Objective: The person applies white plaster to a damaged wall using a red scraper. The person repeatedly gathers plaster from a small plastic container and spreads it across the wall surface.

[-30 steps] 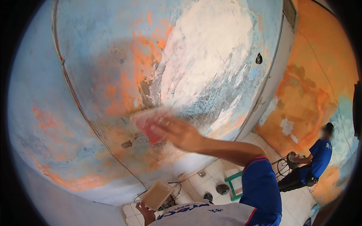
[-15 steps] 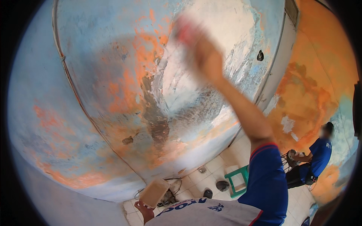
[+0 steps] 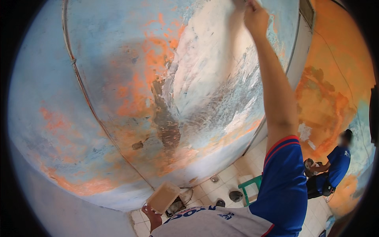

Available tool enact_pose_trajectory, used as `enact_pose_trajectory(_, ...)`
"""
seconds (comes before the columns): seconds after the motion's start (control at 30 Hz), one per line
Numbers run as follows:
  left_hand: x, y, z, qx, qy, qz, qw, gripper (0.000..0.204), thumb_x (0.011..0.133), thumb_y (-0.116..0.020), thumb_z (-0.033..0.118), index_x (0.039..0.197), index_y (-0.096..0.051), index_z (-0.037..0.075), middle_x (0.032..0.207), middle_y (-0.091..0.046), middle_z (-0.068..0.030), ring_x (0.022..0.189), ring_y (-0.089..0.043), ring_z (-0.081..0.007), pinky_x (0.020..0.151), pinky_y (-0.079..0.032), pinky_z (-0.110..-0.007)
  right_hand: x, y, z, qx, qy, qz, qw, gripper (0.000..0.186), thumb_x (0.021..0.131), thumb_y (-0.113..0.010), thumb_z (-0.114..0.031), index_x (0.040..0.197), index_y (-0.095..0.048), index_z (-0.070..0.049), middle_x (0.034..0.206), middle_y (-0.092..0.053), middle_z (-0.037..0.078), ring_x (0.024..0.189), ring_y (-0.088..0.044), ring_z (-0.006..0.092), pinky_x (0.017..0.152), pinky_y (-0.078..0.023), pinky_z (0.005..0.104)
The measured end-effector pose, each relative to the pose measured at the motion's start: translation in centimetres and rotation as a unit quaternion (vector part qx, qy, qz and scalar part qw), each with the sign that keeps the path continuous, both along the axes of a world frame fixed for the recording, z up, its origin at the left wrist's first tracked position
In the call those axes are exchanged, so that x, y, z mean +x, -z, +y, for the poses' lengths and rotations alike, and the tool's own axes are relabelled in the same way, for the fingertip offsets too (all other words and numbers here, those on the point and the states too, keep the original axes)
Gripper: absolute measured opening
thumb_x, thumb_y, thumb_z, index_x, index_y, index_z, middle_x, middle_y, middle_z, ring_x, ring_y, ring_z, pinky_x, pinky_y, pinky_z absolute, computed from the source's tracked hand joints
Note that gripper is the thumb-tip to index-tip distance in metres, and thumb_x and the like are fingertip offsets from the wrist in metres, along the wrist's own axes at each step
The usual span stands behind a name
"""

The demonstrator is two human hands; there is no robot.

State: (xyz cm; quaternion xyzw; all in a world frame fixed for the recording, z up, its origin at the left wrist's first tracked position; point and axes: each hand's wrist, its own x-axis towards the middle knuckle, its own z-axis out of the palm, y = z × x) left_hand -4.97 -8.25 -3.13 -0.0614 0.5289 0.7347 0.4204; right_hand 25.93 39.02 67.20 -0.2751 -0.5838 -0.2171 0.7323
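My right hand (image 3: 256, 19) is raised high against the wall at the top edge, its fingers closed round a tool that is mostly cut off there; half a second ago a red part showed on it. Beneath that hand a broad white patch of filler (image 3: 209, 51) covers the wall, between peeling orange and blue paint (image 3: 134, 98) and grey, streaky scraped plaster (image 3: 213, 106). Low down at the left, my left hand (image 3: 152, 215) grips the edge of a beige rectangular tub (image 3: 162, 197), held tilted in front of my body. The tub's contents are hard to make out.
A cable (image 3: 90, 106) runs down the wall at left. A green stool (image 3: 249, 187) and a dark round object (image 3: 236, 196) are on the tiled floor (image 3: 213, 185). At right, a person in blue (image 3: 338, 162) stands by an orange wall holding a container.
My right hand has swept up and to the right over the white patch, carrying the tool to the top edge. My left hand still holds the tub in nearly the same place.
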Motion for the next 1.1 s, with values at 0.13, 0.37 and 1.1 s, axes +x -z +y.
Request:
enact_pose_trajectory(0.13,0.2,0.6,-0.5,-0.029,-0.019,-0.02,0.999,0.056,0.091,-0.066,0.043,0.124,-0.025,0.027,0.137,-0.039,-0.0106,0.123,-0.047,-0.0357,0.078,-0.051,-0.063,-9.8,16.2,-7.5,0.109,-0.065,-0.221,0.967,0.048,0.085,-0.055,0.004,0.129,-0.064,-0.011,0.124,-0.062,0.014,0.109,-0.06,0.028,0.092,-0.05,0.0406)
enact_pose_trajectory(0.37,-0.4,6.4,-1.2,0.024,0.061,0.125,0.99,0.077,0.079,-0.079,0.039,0.131,-0.025,0.023,0.134,-0.034,-0.0125,0.12,-0.048,-0.0384,0.077,-0.055,-0.06,-10.0,25.7,-17.1,0.012,-0.257,-0.365,0.895,0.04,0.094,-0.057,-0.002,0.132,-0.061,-0.012,0.136,-0.062,0.009,0.127,-0.057,0.0252,0.103,-0.048,0.0371)
enact_pose_trajectory(1.1,1.8,3.0,1.0,-0.036,0.025,0.084,0.995,0.051,0.093,-0.065,0.036,0.128,-0.03,0.022,0.134,-0.037,-0.0094,0.123,-0.048,-0.0305,0.071,-0.054,-0.056,-7.3,19.2,-13.3,-0.015,-0.212,-0.278,0.937,0.034,0.096,-0.054,-0.003,0.127,-0.066,-0.013,0.108,-0.067,0.012,0.093,-0.059,0.0271,0.081,-0.046,0.0406)
